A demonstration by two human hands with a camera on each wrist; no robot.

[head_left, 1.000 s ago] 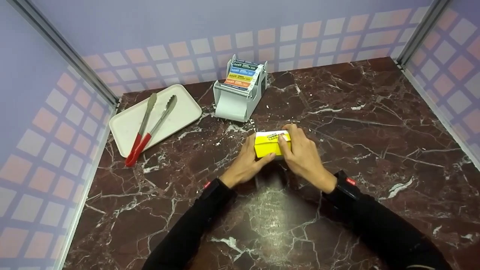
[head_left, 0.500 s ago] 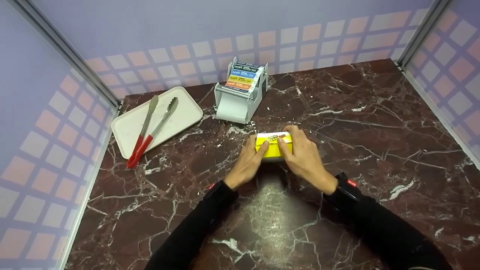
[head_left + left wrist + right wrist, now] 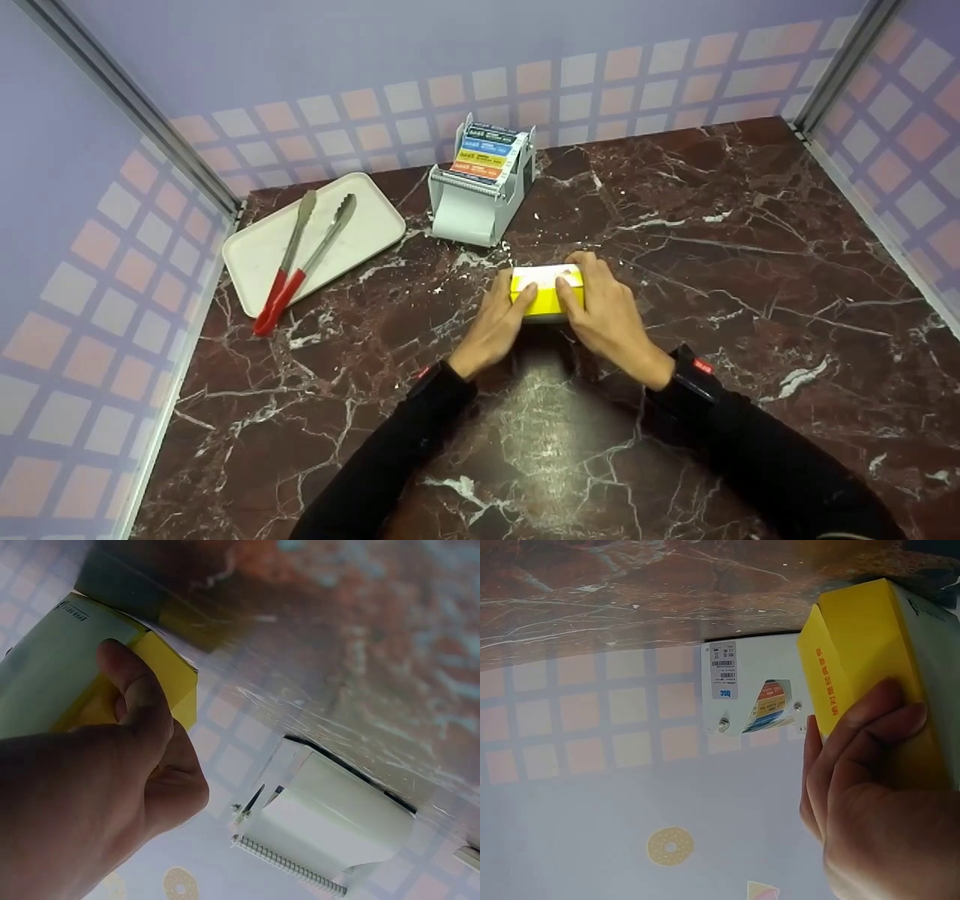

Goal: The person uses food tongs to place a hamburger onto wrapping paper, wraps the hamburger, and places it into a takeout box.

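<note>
A small yellow and white cardboard box [image 3: 548, 298] is held between both hands near the middle of the table. My left hand [image 3: 493, 322] grips its left end, with the thumb on the front face. At the other end, my right hand [image 3: 611, 315] holds it the same way, thumb on the front near the top edge. The right wrist view shows the box's yellow side [image 3: 862, 637], low over the table, and a panel with red lettering. Fingers behind the box are hidden in the head view.
Behind the box stands a pale dispenser [image 3: 513, 204] with a striped, coloured printed strip. To its left, red-handled tongs [image 3: 278, 301] lie across a white tray [image 3: 367, 225], their handles past its edge. Small white bits [image 3: 439, 290] are scattered on the marbled table [image 3: 750, 300]. Patterned walls enclose it.
My left thumb has moved up from the box's lower edge onto its front face. The dark print seen earlier on the top no longer shows; that face now looks mostly white. Right hand almost unmoved.
</note>
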